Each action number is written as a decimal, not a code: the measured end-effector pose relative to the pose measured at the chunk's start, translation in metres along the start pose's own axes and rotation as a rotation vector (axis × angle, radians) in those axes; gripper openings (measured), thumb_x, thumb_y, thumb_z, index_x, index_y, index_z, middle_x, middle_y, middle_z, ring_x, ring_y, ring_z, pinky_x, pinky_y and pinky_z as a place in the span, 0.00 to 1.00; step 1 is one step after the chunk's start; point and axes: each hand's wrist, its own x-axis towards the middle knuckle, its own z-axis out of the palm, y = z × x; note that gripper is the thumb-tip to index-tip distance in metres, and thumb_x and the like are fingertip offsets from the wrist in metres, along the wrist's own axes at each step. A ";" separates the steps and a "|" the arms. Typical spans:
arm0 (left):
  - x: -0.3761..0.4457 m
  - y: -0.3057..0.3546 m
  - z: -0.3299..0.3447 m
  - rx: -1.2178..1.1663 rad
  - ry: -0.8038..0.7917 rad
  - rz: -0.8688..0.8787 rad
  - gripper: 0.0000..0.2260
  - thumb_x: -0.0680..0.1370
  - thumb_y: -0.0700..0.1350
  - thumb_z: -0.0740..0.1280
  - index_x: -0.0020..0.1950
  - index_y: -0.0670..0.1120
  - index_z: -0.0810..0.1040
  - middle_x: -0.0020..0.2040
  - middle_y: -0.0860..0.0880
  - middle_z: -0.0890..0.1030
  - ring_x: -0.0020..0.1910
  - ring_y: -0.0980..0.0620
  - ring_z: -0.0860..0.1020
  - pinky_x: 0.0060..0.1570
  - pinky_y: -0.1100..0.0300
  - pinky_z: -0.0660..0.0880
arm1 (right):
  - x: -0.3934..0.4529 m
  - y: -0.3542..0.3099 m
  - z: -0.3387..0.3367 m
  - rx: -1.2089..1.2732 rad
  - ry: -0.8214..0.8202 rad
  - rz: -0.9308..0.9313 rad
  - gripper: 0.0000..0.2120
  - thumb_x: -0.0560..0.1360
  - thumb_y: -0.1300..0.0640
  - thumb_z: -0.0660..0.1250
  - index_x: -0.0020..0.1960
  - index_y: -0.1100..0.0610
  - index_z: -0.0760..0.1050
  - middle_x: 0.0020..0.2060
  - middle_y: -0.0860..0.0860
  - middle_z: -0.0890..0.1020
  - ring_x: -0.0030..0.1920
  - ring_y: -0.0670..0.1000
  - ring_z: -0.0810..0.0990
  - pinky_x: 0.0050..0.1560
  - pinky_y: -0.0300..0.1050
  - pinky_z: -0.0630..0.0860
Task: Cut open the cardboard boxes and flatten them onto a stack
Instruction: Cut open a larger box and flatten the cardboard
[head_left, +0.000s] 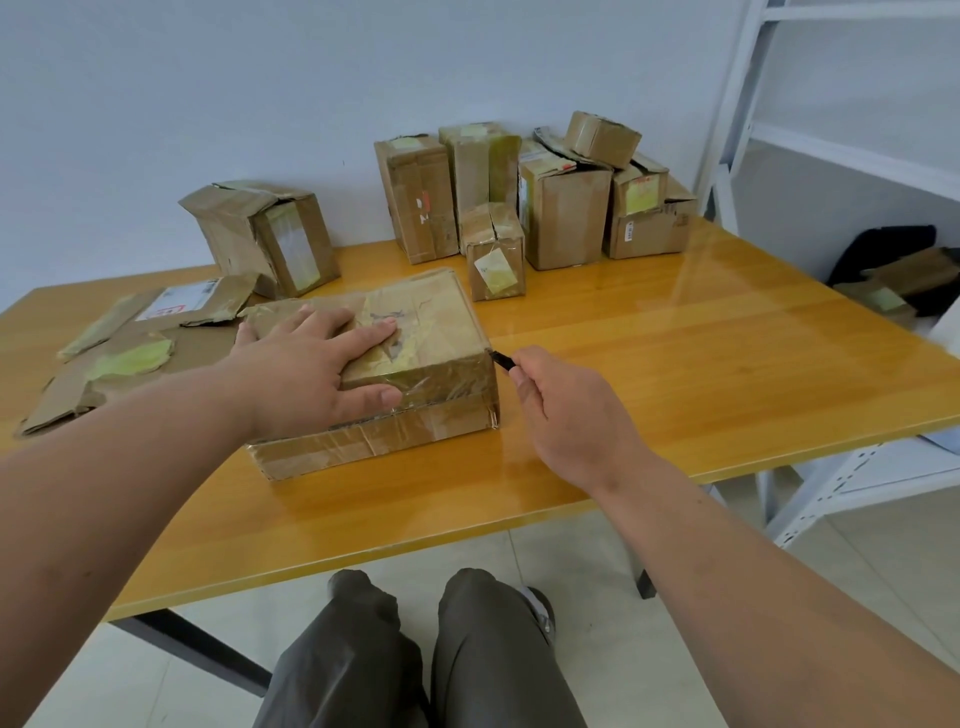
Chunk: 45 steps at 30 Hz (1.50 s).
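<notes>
on the yellow table (675, 332), the left hand (306, 364) presses flat on the taped cardboard box (415, 364); the right hand (566, 415) pinches a black cutter (501, 359) at its top right corner. should the blade skid on glossy tape, it could reach the thumb.

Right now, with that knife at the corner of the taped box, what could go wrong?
1. The left hand presses flat on the taped box, its thumb over the near side. If the cutter in the right hand slips along that edge, it could reach the thumb.
2. The box lies on a glossy table and might slide under the blade's push.
</notes>
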 end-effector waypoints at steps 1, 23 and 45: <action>0.000 0.000 0.000 -0.002 -0.001 0.001 0.45 0.58 0.81 0.36 0.75 0.70 0.39 0.79 0.55 0.48 0.79 0.45 0.48 0.71 0.30 0.50 | 0.000 0.000 0.000 -0.025 -0.001 -0.008 0.10 0.84 0.56 0.54 0.46 0.55 0.69 0.29 0.44 0.70 0.27 0.45 0.68 0.28 0.37 0.59; -0.007 -0.003 -0.017 -0.046 -0.099 0.025 0.41 0.70 0.74 0.54 0.77 0.65 0.39 0.80 0.55 0.45 0.79 0.47 0.46 0.75 0.37 0.48 | -0.003 0.012 -0.005 -0.416 -0.438 0.055 0.09 0.83 0.54 0.50 0.46 0.51 0.66 0.32 0.46 0.71 0.34 0.51 0.72 0.31 0.45 0.64; -0.027 -0.027 -0.043 -0.351 -0.254 0.136 0.35 0.76 0.42 0.71 0.71 0.72 0.60 0.75 0.66 0.58 0.73 0.56 0.61 0.72 0.54 0.58 | 0.010 -0.040 0.017 0.127 -0.198 0.251 0.12 0.84 0.51 0.52 0.49 0.53 0.72 0.37 0.56 0.80 0.33 0.56 0.76 0.36 0.59 0.73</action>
